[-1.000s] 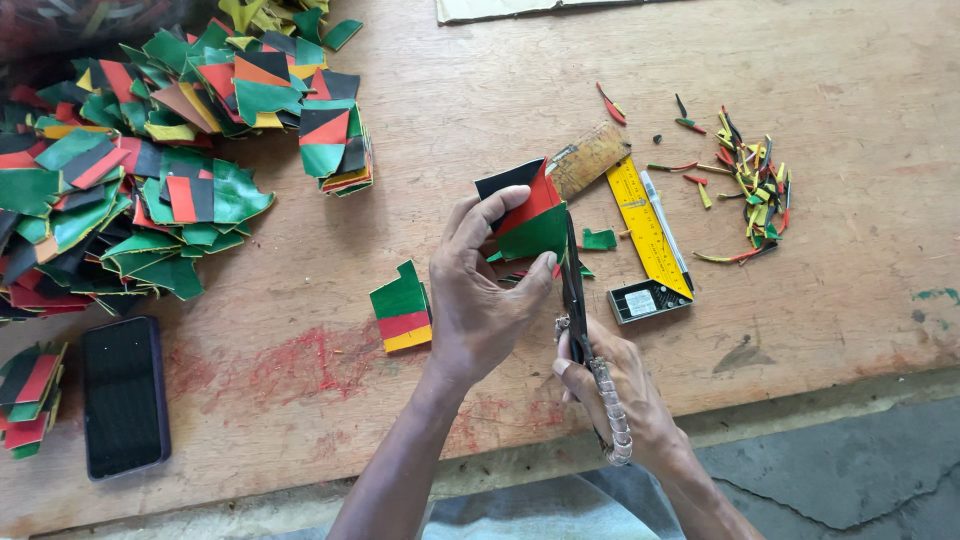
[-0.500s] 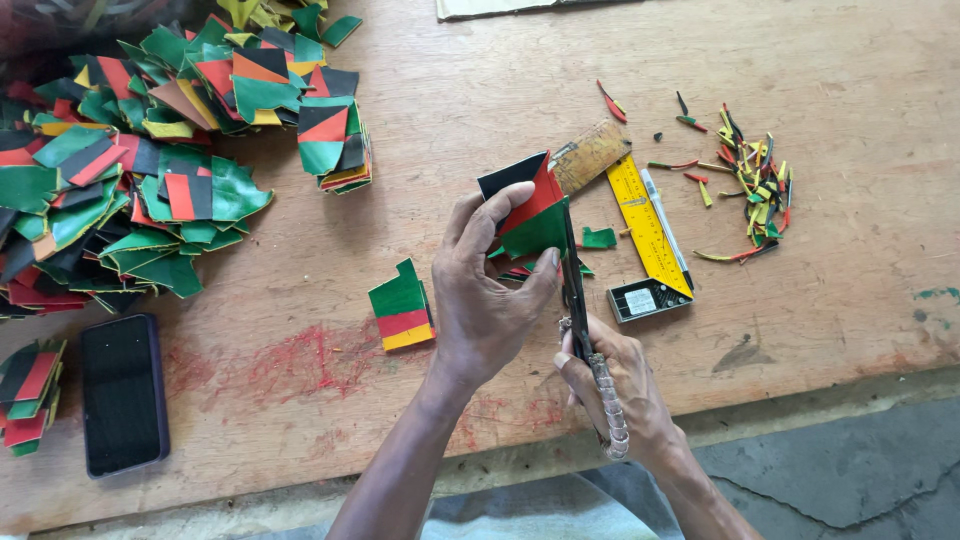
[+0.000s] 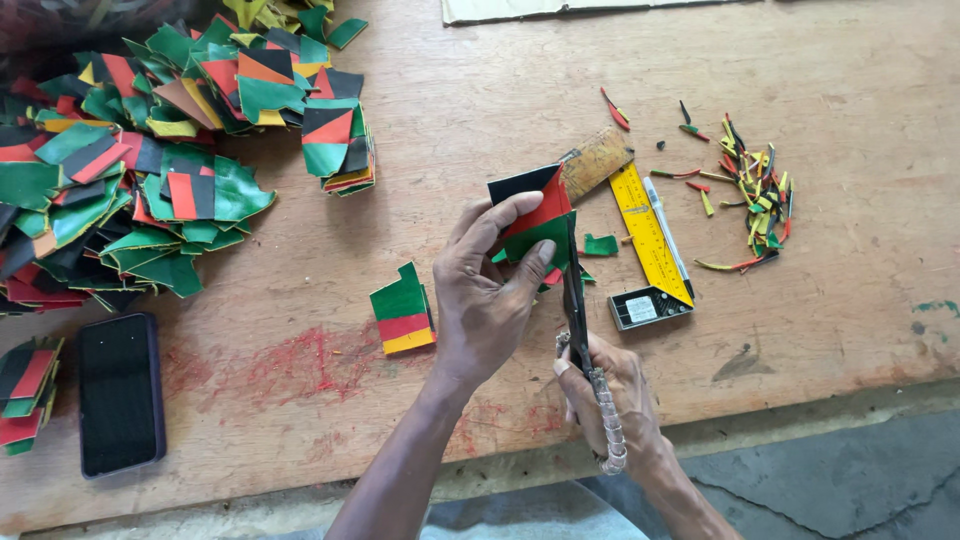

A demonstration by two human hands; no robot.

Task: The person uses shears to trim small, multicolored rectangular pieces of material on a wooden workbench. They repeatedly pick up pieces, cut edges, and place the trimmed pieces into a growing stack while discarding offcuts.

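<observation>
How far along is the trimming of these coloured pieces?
Done: a small stack beside the left hand and offcut slivers by the yellow square ruler. In hand: the left hand holds one black, red and green piece against the scissors in the right hand. Left: a large heap.

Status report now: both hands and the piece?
Left hand holds striped piece. Right hand grips scissors, blades at piece edge. Nothing blocks.

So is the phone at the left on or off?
Cannot tell whether it is powered; the phone lies flat on the table with a fully dark screen.
</observation>
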